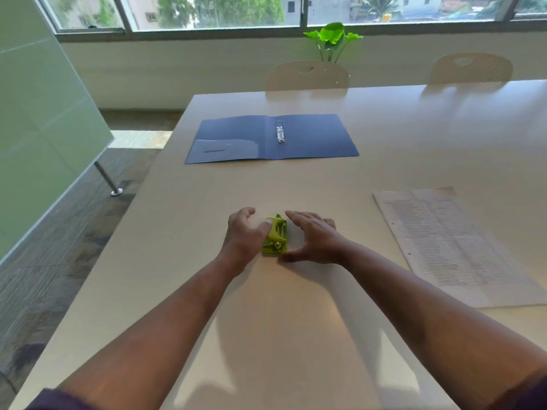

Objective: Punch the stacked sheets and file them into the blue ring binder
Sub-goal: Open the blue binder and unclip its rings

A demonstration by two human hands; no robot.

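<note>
Nearest to the viewer are two bare forearms with dark sleeve edges, reaching forward over a smooth, pale table (pixel 296 321) that shines a little and reflects the window light. The left hand (pixel 244 235) rests against the left side of a small lime-green hole punch (pixel 276 238), with the thumb pressed on its curved plastic top, so it grips the punch loosely from that side. The right hand (pixel 313 239) is spread with relaxed fingers just to the right of the punch; the thumb tip is at the punch's near corner, but I cannot tell if it really touches. To the right of the right hand, well apart, lies the stack of printed sheets (pixel 455 247), flat, slightly fanned, with small holes visible along its left edge. Beyond both hands, farther on the table, the blue ring binder (pixel 319 137) lies open and flat, with a metal ring mechanism (pixel 279 133) standing at its spine and a pocket in the left cover. Behind the table stand two cream chairs (pixel 307 76) with perforated backs, a green leafy plant (pixel 333 35) and a wide window. Left of the left hand is a frosted glass partition (pixel 38 128) over grey textured carpet.
</note>
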